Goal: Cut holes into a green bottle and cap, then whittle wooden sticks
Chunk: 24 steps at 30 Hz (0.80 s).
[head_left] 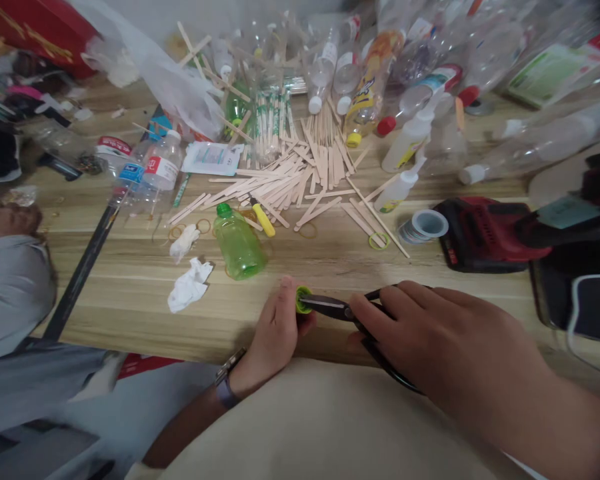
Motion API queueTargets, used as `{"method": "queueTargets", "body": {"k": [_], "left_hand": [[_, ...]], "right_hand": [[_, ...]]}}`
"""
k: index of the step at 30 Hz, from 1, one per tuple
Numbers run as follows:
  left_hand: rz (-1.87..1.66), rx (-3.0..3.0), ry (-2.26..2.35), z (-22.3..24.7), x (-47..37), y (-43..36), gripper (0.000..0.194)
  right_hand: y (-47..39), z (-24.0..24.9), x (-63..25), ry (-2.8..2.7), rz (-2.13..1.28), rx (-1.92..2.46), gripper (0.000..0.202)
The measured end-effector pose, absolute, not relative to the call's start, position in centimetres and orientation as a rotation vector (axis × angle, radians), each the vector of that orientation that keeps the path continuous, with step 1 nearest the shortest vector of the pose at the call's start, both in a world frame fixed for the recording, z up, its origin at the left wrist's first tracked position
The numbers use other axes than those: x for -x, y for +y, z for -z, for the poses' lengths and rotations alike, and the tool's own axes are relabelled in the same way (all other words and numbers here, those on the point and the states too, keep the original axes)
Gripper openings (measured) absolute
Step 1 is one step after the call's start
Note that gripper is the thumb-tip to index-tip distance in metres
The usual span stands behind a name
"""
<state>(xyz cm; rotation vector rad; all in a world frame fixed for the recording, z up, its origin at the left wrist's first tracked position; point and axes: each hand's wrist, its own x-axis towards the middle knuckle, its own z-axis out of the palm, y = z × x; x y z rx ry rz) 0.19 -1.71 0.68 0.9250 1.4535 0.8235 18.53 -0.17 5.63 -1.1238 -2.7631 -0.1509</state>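
My left hand (pixel 275 323), with a watch on its wrist, is closed around a small green bottle cap (pixel 304 300) at the table's front edge. The cap's open side faces right. My right hand (pixel 430 320) grips a pair of black-handled scissors (pixel 330 305), and the blade tips reach into the cap. Part of the handles hides behind my fingers. Just beyond my left hand, a green plastic bottle (pixel 237 243) lies on the table. A yellow-handled tool (pixel 263 217) rests to the right of that bottle, near crumpled white tissues (pixel 190 285).
Wooden sticks (pixel 280 187) are spread across the middle. Clear plastic bottles crowd the back and right. A red and black power tool (pixel 490 233) and a spool (pixel 425 227) stand at right. Another person's sleeve (pixel 15 287) is at the left edge.
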Motion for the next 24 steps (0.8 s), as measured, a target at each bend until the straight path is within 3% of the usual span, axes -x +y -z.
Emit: {"method": "queueTargets", "body": {"k": [5,10,15,20,24], "left_hand": [[-0.797,-0.892,1.457,-0.8,-0.1,-1.6,0.06],[-0.728,-0.883,1.334,-0.4,0.3,-1.5,0.058],[-0.698,-0.842,1.288,-0.4,0.5,-1.6,0.058],[-0.655,-0.88,1.281,-0.5,0.3,-1.6,0.06],[-0.66,-0.882,1.255,-0.2,0.4,-1.7,0.059]], "right_hand": [[-0.2,-5.2,-18.5,-2.765,0.289,1.038,0.025],[0.2,-4.4,-19.2,-2.756,0.183,1.009,0.022],[0.6,-4.7,-19.6,-2.744,0.167,1.091,0.034],[0.5,-5.2,-19.7,-2.771,0.18,1.061,0.013],[0.3,-5.3,-19.6,-2.779,0.171,1.052,0.008]]}}
